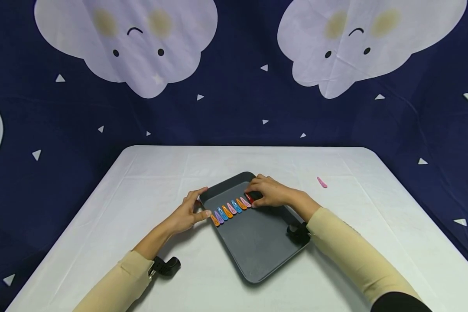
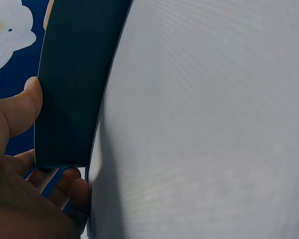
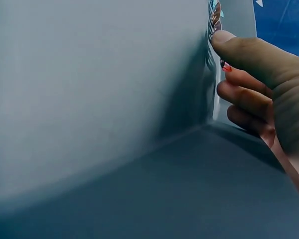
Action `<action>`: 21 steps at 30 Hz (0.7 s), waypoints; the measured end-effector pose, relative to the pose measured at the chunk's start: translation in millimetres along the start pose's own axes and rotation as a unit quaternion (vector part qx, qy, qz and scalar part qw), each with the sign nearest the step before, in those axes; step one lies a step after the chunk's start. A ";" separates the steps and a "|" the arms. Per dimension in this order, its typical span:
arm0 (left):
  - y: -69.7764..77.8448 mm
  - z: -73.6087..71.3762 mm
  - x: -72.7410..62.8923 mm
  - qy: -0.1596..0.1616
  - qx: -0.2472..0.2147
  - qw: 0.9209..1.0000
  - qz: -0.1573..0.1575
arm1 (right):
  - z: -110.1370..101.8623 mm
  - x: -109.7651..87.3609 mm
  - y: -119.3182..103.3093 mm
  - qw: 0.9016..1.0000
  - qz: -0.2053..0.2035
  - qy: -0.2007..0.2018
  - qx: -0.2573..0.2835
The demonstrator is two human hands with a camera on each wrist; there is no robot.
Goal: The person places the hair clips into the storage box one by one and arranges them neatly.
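Observation:
A dark grey rectangular tray [image 1: 257, 249] lies turned at an angle on the table. Inside it, several snap hair clips [image 1: 232, 208] in orange, purple, blue and pink form a slanting row. My left hand [image 1: 185, 213] holds the tray's left corner, its thumb on the rim; the left wrist view shows its fingers [image 2: 79, 191] bent at the corner of the tray wall [image 2: 72, 99]. At the row's far right end, my right hand [image 1: 271, 191] pinches a red hair clip [image 1: 249, 198], partly covered by the fingers. Its red tip [image 3: 226, 67] peeks out in the right wrist view.
A single pink hair clip [image 1: 322, 182] lies on the white-covered table [image 1: 160, 173], to the right of the tray. Behind the table hangs a dark blue cloth [image 1: 234, 108] with clouds and small white triangles. Each wrist wears a black camera mount [image 1: 167, 266].

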State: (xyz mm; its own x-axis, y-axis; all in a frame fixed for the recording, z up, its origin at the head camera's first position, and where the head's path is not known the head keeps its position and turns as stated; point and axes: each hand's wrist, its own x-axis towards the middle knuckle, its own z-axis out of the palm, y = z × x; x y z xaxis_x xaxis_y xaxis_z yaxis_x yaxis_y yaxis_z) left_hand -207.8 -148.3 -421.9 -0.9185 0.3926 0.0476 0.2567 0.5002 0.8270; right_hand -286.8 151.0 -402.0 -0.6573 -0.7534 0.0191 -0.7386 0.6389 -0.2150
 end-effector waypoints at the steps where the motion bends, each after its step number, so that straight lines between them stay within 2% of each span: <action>1: 0.0 0.0 0.0 -0.001 0.000 1.000 0.000 | 0.0 -0.1 -0.1 1.000 -0.001 -0.001 -0.002; 21: -0.1 0.8 0.2 0.000 0.002 1.000 -0.006 | 3.4 0.9 2.0 1.000 -0.014 -0.008 -0.023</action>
State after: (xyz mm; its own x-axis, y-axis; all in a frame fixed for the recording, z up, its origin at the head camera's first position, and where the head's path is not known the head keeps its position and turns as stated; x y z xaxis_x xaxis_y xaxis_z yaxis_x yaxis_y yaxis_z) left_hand -207.7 -147.6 -422.4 -0.9218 0.3858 0.0372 0.2462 0.5086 0.8251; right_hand -288.3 151.1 -405.8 -0.6338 -0.7734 0.0083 -0.7633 0.6237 -0.1686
